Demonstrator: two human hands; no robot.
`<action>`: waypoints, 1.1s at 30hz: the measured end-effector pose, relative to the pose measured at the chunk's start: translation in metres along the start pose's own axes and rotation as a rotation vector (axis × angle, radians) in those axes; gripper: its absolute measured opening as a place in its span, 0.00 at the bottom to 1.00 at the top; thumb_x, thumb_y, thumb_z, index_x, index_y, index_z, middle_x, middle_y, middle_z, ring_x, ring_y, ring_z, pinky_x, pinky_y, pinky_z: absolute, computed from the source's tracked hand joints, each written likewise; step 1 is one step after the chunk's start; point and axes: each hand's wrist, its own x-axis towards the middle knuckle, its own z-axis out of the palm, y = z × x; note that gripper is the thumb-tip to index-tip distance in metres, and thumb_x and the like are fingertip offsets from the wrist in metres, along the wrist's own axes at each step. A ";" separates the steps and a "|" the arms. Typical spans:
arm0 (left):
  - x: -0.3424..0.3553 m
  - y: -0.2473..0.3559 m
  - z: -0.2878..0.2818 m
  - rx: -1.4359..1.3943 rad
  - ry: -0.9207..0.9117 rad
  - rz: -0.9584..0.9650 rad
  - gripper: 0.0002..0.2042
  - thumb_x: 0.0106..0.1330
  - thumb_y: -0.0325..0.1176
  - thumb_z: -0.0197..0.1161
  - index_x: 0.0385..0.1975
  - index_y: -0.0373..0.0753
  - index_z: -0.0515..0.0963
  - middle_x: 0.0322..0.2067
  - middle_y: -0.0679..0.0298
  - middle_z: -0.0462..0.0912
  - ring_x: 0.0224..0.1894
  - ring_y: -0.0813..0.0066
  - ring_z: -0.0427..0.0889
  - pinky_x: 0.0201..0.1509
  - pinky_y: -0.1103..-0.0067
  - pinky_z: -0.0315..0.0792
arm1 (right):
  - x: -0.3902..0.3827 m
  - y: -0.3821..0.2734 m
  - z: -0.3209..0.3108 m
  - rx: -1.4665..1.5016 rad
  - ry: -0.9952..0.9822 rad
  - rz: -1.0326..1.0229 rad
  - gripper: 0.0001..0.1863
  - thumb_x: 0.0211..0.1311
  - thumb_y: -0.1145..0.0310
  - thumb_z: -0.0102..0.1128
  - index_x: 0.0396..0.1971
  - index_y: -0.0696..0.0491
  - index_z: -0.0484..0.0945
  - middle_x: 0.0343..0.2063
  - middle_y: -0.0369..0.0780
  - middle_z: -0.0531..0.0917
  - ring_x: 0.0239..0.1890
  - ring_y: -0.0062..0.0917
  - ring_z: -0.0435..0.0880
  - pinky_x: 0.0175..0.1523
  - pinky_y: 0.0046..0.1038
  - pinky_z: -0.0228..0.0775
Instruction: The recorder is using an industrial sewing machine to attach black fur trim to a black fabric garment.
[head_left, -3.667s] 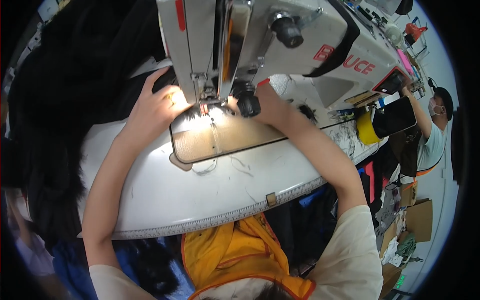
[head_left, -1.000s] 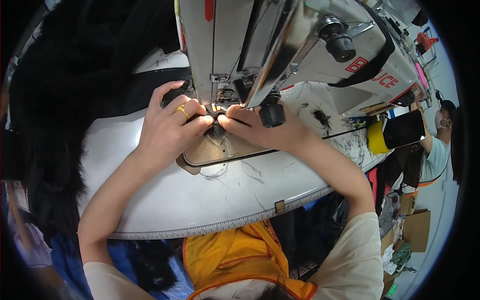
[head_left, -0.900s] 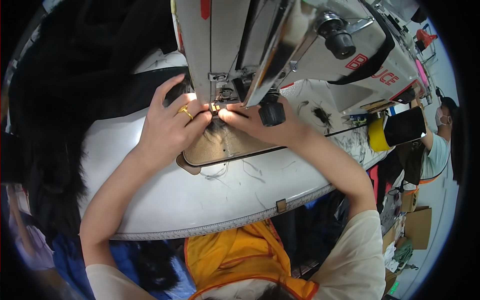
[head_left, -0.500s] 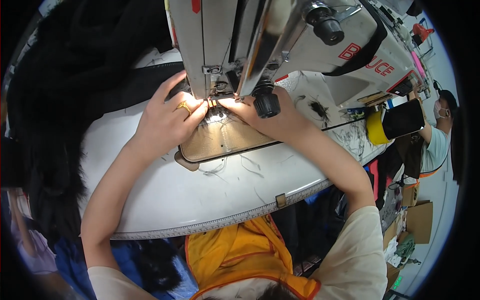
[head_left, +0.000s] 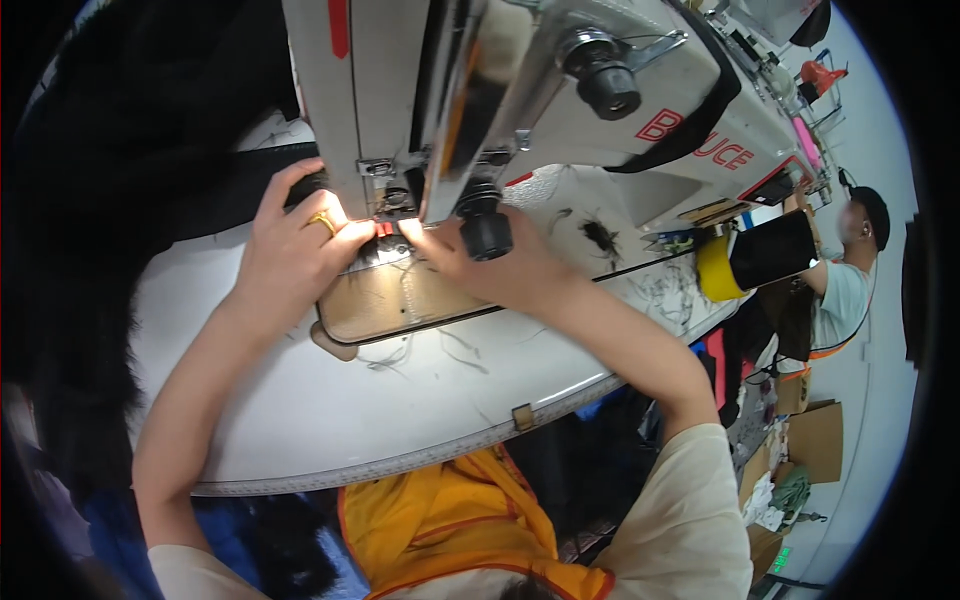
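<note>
Black furry fabric (head_left: 220, 190) lies leftward of and beyond the left hand (head_left: 293, 250); right hand (head_left: 500, 265) beside sewing machine head (head_left: 330, 100). Both hands: fingers curled, grip indeterminable.

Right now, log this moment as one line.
left hand: beside lit needle area | right hand: opposite side, partly behind black knob | black fabric: left of sewing machine | grip: unclear

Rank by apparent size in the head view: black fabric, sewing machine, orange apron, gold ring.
1. Black fabric and sewing machine: too close to rank
2. Orange apron
3. Gold ring, on the left hand
</note>
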 end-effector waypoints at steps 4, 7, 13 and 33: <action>0.004 -0.007 -0.001 0.015 -0.030 -0.027 0.05 0.50 0.31 0.63 0.27 0.47 0.81 0.18 0.72 0.72 0.32 0.79 0.75 0.65 0.68 0.53 | 0.006 0.000 -0.006 -0.027 -0.012 -0.004 0.04 0.35 0.68 0.56 0.17 0.47 0.73 0.23 0.32 0.73 0.31 0.22 0.74 0.41 0.27 0.68; 0.004 -0.009 0.000 0.026 -0.111 -0.032 0.03 0.51 0.32 0.63 0.25 0.47 0.81 0.17 0.72 0.72 0.32 0.80 0.75 0.65 0.68 0.53 | 0.008 0.004 -0.007 0.172 -0.178 0.102 0.04 0.35 0.67 0.56 0.15 0.47 0.71 0.20 0.31 0.72 0.27 0.23 0.73 0.37 0.27 0.68; -0.006 -0.012 0.006 -0.082 -0.115 -0.094 0.08 0.51 0.31 0.63 0.32 0.46 0.79 0.25 0.74 0.76 0.37 0.80 0.77 0.67 0.61 0.49 | -0.005 0.016 0.027 0.315 -0.080 0.245 0.08 0.45 0.64 0.57 0.18 0.52 0.74 0.17 0.38 0.77 0.23 0.34 0.77 0.31 0.30 0.70; -0.125 0.000 -0.086 -0.056 -0.128 -0.525 0.07 0.56 0.36 0.61 0.31 0.42 0.74 0.22 0.64 0.76 0.32 0.69 0.77 0.52 0.72 0.64 | -0.004 0.021 -0.023 0.422 -0.235 0.285 0.11 0.54 0.75 0.57 0.38 0.49 0.78 0.35 0.37 0.79 0.40 0.31 0.76 0.47 0.29 0.65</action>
